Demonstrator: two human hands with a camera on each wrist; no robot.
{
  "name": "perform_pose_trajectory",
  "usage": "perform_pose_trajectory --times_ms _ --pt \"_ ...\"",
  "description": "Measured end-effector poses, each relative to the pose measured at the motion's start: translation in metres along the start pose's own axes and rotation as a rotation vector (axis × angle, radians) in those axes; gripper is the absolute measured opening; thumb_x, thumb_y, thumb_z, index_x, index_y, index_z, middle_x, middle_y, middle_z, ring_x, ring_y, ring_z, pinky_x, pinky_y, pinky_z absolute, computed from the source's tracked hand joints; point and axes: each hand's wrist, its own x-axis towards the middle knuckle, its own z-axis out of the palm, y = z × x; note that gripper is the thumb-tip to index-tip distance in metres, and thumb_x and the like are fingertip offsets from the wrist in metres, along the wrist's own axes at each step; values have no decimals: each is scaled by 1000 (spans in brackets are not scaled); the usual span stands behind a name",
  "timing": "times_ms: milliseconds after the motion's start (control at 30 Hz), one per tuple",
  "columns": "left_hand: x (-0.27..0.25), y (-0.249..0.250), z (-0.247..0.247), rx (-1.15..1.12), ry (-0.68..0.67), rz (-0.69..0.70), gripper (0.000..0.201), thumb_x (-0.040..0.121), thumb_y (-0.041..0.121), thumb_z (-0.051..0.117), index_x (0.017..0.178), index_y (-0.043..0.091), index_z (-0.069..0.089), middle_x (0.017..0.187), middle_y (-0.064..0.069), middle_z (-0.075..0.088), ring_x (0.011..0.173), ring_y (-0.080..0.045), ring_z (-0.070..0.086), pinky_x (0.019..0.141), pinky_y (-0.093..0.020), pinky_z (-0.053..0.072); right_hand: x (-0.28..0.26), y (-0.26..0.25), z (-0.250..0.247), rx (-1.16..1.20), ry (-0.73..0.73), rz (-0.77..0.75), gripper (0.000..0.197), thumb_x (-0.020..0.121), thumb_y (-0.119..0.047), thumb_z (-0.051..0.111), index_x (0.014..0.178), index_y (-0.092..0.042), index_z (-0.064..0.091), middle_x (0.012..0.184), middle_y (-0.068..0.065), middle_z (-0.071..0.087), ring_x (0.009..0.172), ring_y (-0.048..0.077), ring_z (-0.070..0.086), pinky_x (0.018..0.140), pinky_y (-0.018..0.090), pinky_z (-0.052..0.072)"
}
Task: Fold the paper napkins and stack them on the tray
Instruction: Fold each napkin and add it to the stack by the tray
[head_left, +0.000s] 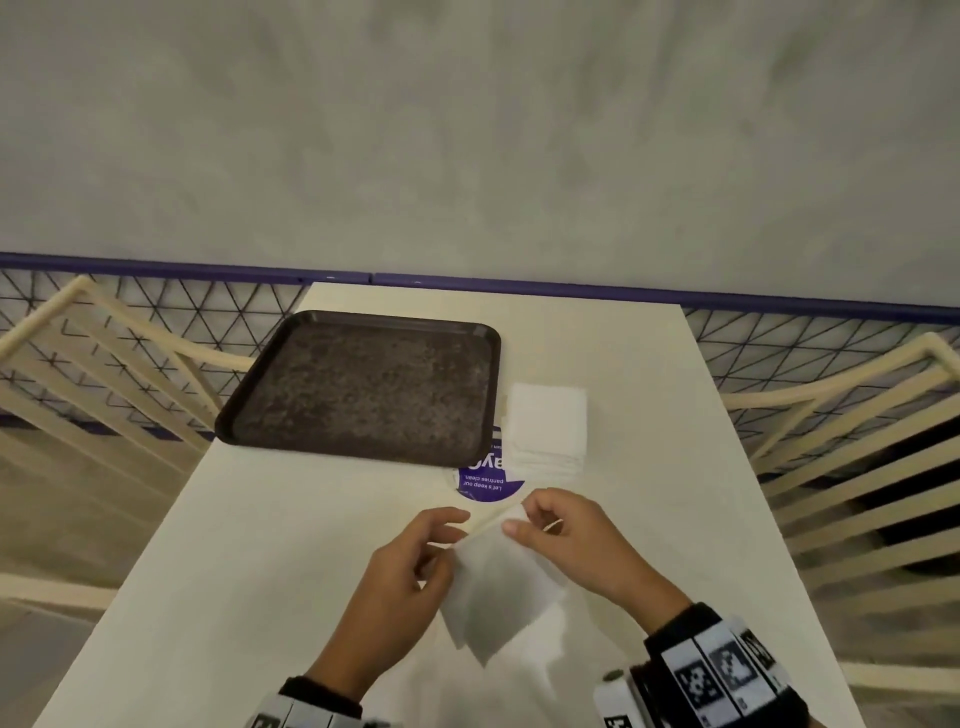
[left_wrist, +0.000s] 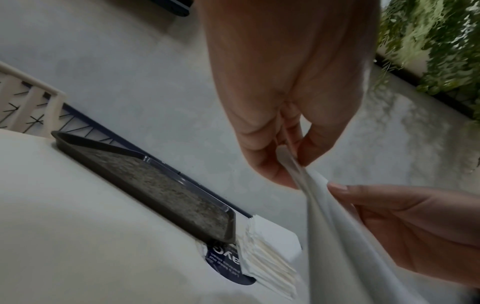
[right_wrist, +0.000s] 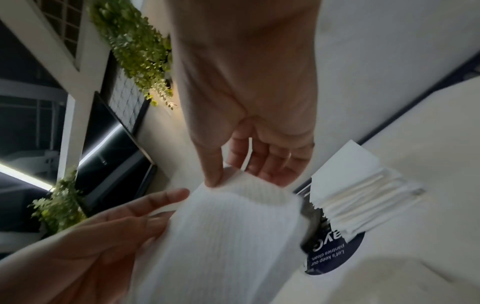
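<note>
A white paper napkin (head_left: 498, 587) hangs above the near part of the table, held up between both hands. My left hand (head_left: 453, 538) pinches its upper left edge; the left wrist view shows thumb and fingers closed on the napkin (left_wrist: 337, 236). My right hand (head_left: 519, 517) pinches the top edge, thumb in front, as the right wrist view shows on the napkin (right_wrist: 228, 236). A stack of flat white napkins (head_left: 545, 426) lies right of the dark brown tray (head_left: 260, 400), whose bed is bare.
A round purple sticker (head_left: 488, 486) with white text is on the white table (head_left: 260, 545), between the tray and my hands. Cream slatted chairs (head_left: 857, 467) stand at both sides. A wire fence with a blue rail (head_left: 571, 288) runs behind the table's far edge.
</note>
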Motion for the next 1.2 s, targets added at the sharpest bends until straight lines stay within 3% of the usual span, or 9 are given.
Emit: perform_pose_trajectory --times_ms 167,300,533,600,733,900,1000,1100,1200 --pt "-4 2 7 -37 -12 -51 30 80 29 69 104 39 54 92 18 63 85 3 58 73 -15 53 -16 -1 -1 177 63 6 41 86 -25 65 61 -19 34 55 -12 30 54 5 27 52 17 25" --pt "-6 6 9 -76 38 -57 5 81 23 68 79 22 63 86 16 66 70 1 59 61 -12 49 -31 -3 -1 233 100 4 42 87 -25 64 61 -19 31 51 -13 26 51 4 23 48 14 23" --pt "-7 4 8 -68 29 -44 23 91 22 55 74 19 70 80 9 69 67 1 57 61 -10 43 -52 -2 -2 233 88 -42 40 83 -27 68 62 -18 36 52 -13 33 54 4 27 53 13 27" --pt "-8 6 7 -73 -3 -38 24 91 23 54 74 22 70 78 11 70 69 1 58 62 -8 44 -55 -2 -3 247 43 -48 32 79 -35 72 69 -18 46 59 -11 43 59 7 36 58 16 33" --pt "-10 6 8 -45 -71 9 18 89 33 56 78 28 70 80 9 70 74 -8 62 67 -19 48 -52 -6 -3 188 6 -84 15 77 -35 72 89 -39 64 85 -13 68 74 9 57 70 23 44" --pt "-9 15 11 49 -59 104 6 83 39 62 79 44 62 93 29 62 90 4 57 69 -13 50 -49 -15 3 42 30 -134 25 82 -28 69 69 -48 65 81 -26 68 83 -3 61 72 9 42" --pt "-7 17 10 107 -52 150 16 84 37 62 72 47 60 88 33 62 88 5 58 69 -11 48 -49 -19 4 -26 24 -184 17 83 -31 68 75 -46 65 76 -36 63 87 -4 59 72 6 41" --pt "-7 18 7 136 -29 171 10 77 56 53 70 57 60 82 39 61 87 6 58 67 -9 47 -49 -18 0 -51 45 -193 7 82 -32 68 84 -33 75 75 -37 63 89 -3 60 74 6 42" --pt "-9 17 3 159 16 193 14 71 61 43 73 63 57 83 42 60 89 7 57 67 -8 45 -51 -15 -7 -25 80 -173 10 82 -30 69 82 -39 74 80 -35 67 88 -3 61 75 7 43"
